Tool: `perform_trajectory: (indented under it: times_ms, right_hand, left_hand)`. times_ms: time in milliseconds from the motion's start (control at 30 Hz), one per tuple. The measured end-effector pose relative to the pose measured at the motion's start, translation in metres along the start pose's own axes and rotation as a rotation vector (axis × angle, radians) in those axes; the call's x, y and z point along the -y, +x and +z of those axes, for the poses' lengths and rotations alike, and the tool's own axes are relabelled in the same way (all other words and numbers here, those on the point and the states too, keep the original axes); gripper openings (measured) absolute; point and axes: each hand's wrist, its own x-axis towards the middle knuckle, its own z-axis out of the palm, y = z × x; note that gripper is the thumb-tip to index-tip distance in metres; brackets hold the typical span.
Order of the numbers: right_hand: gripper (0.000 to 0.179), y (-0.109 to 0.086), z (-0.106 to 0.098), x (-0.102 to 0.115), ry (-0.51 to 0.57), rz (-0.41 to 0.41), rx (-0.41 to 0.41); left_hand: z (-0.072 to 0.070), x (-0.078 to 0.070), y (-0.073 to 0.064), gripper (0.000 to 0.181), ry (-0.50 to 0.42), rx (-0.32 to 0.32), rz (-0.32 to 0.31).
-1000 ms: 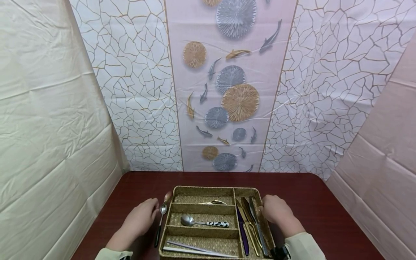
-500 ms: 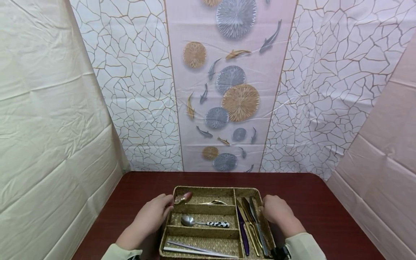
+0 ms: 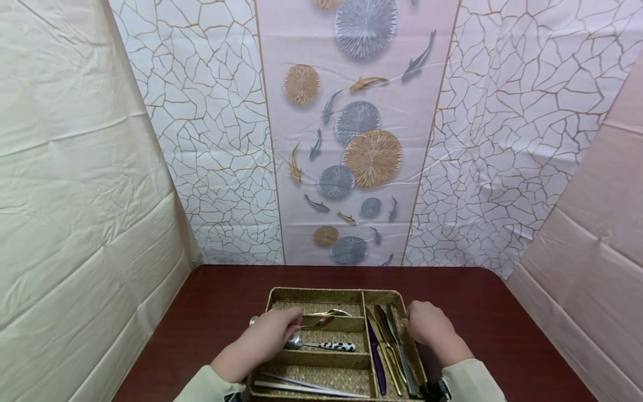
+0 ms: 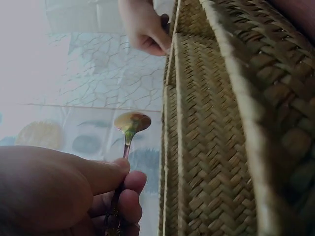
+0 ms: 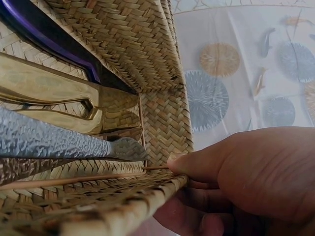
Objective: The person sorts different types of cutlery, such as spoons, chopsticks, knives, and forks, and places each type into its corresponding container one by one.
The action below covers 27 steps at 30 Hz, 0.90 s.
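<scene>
My left hand (image 3: 267, 336) pinches an ornate, gold-and-copper-toned spoon (image 4: 131, 124) between thumb and fingers. It hovers over the middle left compartment of a woven cutlery tray (image 3: 346, 362), the spoon's bowl pointing right. Below it in that compartment lies a spoon with a black-and-white patterned handle (image 3: 336, 347), its bowl partly hidden by the hand. At the tray's right side, my right hand (image 3: 433, 326) grips the rim, thumb on top and fingers outside. Knives, among them a purple knife (image 5: 59, 46), gold knives (image 5: 44, 86) and a silver knife (image 5: 54, 132), fill the right compartment.
Gold cutlery (image 3: 334, 312) lies in the back left compartment, and chopsticks (image 3: 306, 388) in the front one. Outside the tray's left wall, the bowl of a small silver spoon (image 3: 253, 320) shows behind my left hand. Everything stands on a dark red table (image 3: 216, 290) before a patterned cloth.
My left hand has lifted the ornate spoon from the table left of the tray and carried it rightward, over the back compartment and then the middle one. My right hand stays on the rim.
</scene>
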Motion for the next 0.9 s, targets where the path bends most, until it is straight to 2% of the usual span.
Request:
perform_trajectory:
  times_ms: [67,200,467,567,733,900]
  right_hand:
    - [0.04,0.0,0.0,0.0,0.004,-0.005,-0.005]
    - [0.042,-0.001,0.001,-0.001,0.008,-0.014,-0.013]
    - [0.041,-0.001,0.0,-0.002,0.02,-0.005,0.005]
    - [0.039,0.0,-0.001,-0.002,0.016,0.005,0.021]
    - [0.036,0.001,-0.001,-0.002,0.017,0.008,0.036]
    - [0.04,0.001,-0.002,-0.002,0.029,0.018,0.043]
  left_hand:
    - [0.002,-0.003,0.005,0.032,0.017,0.033,-0.023]
    - [0.006,-0.004,0.009,0.033,0.014,0.074,-0.021]
    - [0.018,-0.001,0.016,0.027,0.022,0.136,0.049]
    - [0.022,0.0,0.02,0.029,0.023,0.179,0.063]
    - [0.025,0.0,0.024,0.043,0.028,0.257,0.041]
    - [0.026,-0.003,0.027,0.038,0.03,0.275,0.039]
